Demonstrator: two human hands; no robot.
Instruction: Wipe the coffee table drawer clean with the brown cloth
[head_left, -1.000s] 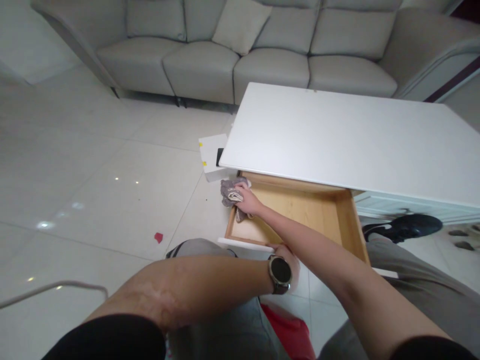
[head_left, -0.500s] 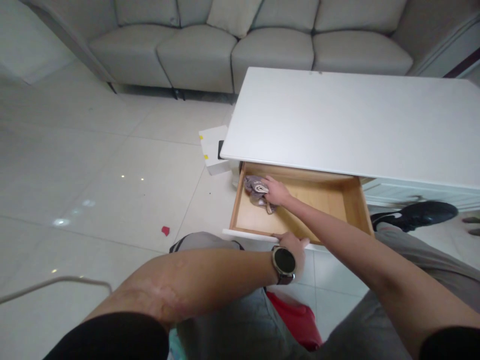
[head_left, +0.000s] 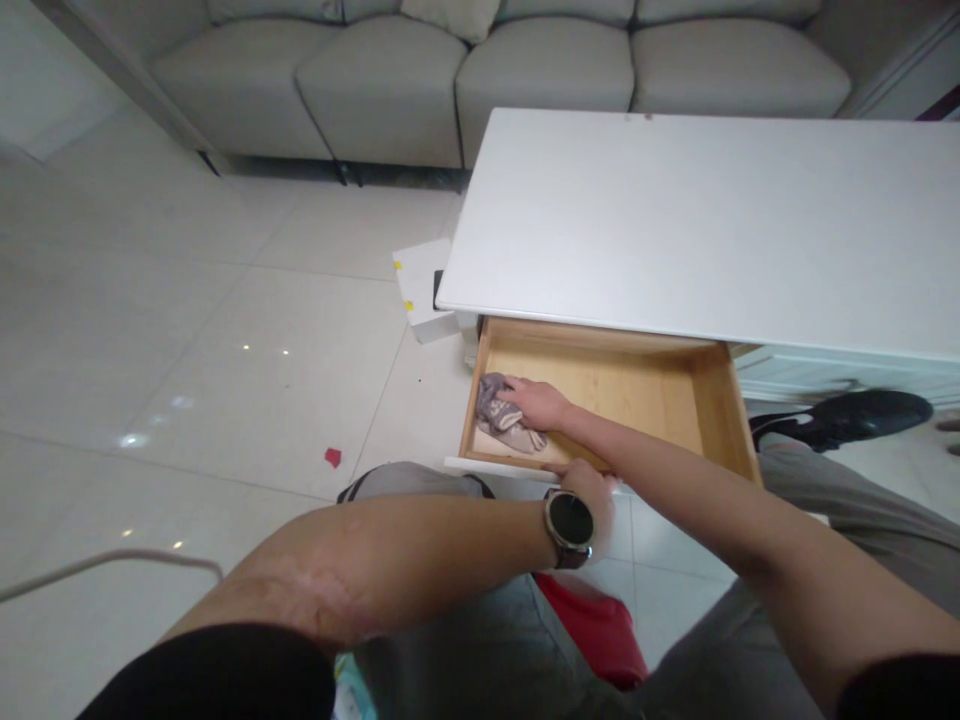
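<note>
A wooden drawer (head_left: 637, 385) with a white front stands pulled out from the white table (head_left: 675, 220). My left hand (head_left: 592, 485), with a watch on its wrist, grips the top edge of the drawer front, its fingers curled over it. Inside the drawer, at its left end, lies a crumpled grey-brown cloth (head_left: 499, 410) with a pale pattern. My right hand (head_left: 538, 402) reaches in over the left forearm's side and holds the cloth against the drawer bottom, fingers closed over its upper part. The palm side is hidden.
A white box (head_left: 427, 290) with yellow marks sits on the floor left of the table. Behind stands a grey sofa (head_left: 382, 90). A red scrap (head_left: 333, 457) lies on the tiles. A black shoe (head_left: 847, 420) is at the right, and a red object (head_left: 596, 630) lies below.
My right hand has moved slightly toward the drawer front and left with the cloth, which now lies more spread out in the front left corner. My left hand stays on the drawer front.
</note>
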